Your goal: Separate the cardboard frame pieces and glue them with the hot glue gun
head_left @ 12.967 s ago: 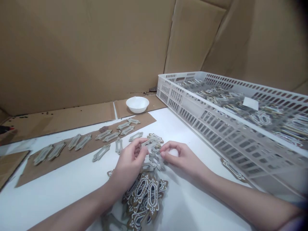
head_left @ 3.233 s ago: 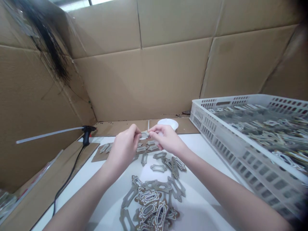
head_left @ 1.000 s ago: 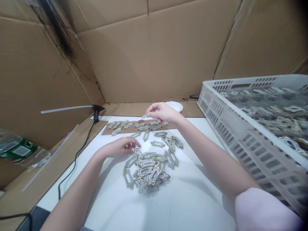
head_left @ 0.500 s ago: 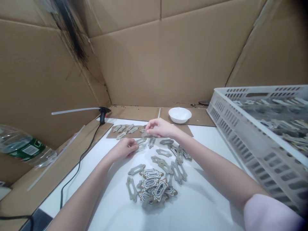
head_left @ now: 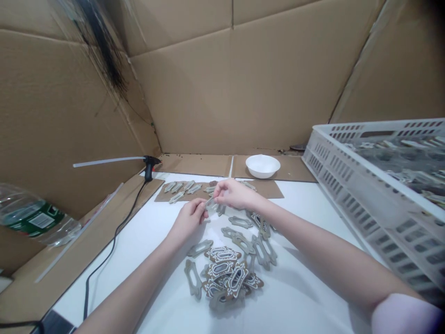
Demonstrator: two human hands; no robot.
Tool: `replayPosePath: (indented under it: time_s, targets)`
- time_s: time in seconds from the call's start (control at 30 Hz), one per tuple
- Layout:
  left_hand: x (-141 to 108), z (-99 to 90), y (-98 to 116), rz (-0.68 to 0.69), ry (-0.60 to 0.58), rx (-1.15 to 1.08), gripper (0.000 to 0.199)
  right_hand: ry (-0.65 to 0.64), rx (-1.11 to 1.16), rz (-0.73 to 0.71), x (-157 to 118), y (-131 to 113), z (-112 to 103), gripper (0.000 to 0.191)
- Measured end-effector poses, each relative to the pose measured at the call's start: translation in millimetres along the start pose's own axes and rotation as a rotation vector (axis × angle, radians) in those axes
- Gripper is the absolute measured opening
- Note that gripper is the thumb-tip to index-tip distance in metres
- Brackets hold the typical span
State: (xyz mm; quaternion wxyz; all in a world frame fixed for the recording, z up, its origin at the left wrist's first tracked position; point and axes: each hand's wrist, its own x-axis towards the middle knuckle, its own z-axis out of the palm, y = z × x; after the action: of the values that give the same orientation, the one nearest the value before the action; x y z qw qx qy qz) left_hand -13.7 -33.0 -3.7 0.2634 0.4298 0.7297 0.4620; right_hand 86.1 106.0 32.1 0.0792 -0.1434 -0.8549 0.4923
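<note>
Die-cut frame piece (head_left: pixel 210 202), pale grey, is pinched above the table (head_left: pixel 295 297) between the closed fingertips of the left hand (head_left: pixel 189 220) and right hand (head_left: pixel 234 195). In the head view, a heap of brown-and-white patterned pieces (head_left: pixel 225 278) lies below the hands, with grey pieces lined up on a cardboard sheet (head_left: pixel 267 194) beyond. Around them are a white bowl (head_left: pixel 262 166), a glue gun (head_left: pixel 149 167), a white plastic crate (head_left: pixel 347 185) of pieces, and a plastic bottle (head_left: pixel 34 222) whose green label is unreadable.

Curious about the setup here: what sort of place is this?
Likely a small craft workshop: a hot glue gun, a white plastic crate full of ornate cut-out pieces, and cardboard walls.
</note>
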Motion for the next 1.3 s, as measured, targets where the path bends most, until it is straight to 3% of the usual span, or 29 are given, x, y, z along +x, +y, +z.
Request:
replayPosePath:
  time_s: [0.57,0.73,0.97,1.1,1.2,1.3]
  targets:
    - [-6,8.8,3,0.035,0.02,-0.109,0.025,0.241,-0.123,-0.053,0,3,9,0.013]
    - [-2,5.2,3,-0.045,0.016,-0.115,0.03,0.202,0.027,-0.014,-2,1,-6,0.016]
    - [4,-27.1,4,-0.122,-0.199,0.075,0.032,0.163,0.575,0.089,-3,3,-25,0.023]
    - [6,-58.2,2,-0.207,-0.267,0.149,0.031,0.103,0.676,0.133,0,5,-22,0.025]
    - [9,-77.1,-5,-0.248,-0.223,0.119,0.033,0.048,0.734,0.145,1,4,-21,0.025]
    - [15,-82.1,-16,-0.263,-0.055,0.08,0.036,0.032,0.777,0.151,0,2,-22,0.024]
